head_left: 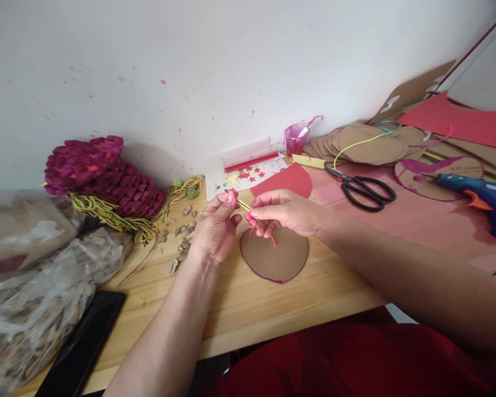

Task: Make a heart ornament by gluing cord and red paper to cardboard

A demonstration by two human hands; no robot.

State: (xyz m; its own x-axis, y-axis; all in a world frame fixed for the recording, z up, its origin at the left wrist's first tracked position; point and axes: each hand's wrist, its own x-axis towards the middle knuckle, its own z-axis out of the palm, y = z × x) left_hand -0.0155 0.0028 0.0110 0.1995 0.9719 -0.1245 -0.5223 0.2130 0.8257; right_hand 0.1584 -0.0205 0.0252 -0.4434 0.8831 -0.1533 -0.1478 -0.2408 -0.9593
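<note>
- Far left there's a clear plastic bag [66,286] full of brownish bits, with a flat black slab [82,342] lying right beside it on the wooden table [149,331].
- Behind that, a leaning stack of magenta petal-edged pieces [103,176], with a bunch of yellow-green cords [111,215] spilling out at its base.
- Next over, a loose scatter of small brown shell-like bits [184,242], just left of the person's forearm.
- Left hand [215,229]: thumb and fingertips pinched together on one end of a thin yellowish cord [243,205]. Not much of a gap there.
- The cord runs between the two hands, up above a purple-edged cardboard piece [276,262] lying flat on the table.
- Behind the hands, a white sheet sprinkled with little stars [248,176], and a red paper piece [287,181] partly overlapping it.
- Right hand [287,212]: thumb and forefinger closed on the cord too, other fingers loosely curled. An orange cord end [273,241] pokes out below them.
- Then a pink-stained cup [296,139] by the wall, black-handled scissors [366,190], a pile of cardboard cutouts [367,144], and a blue glue gun [485,198] at far right.
</note>
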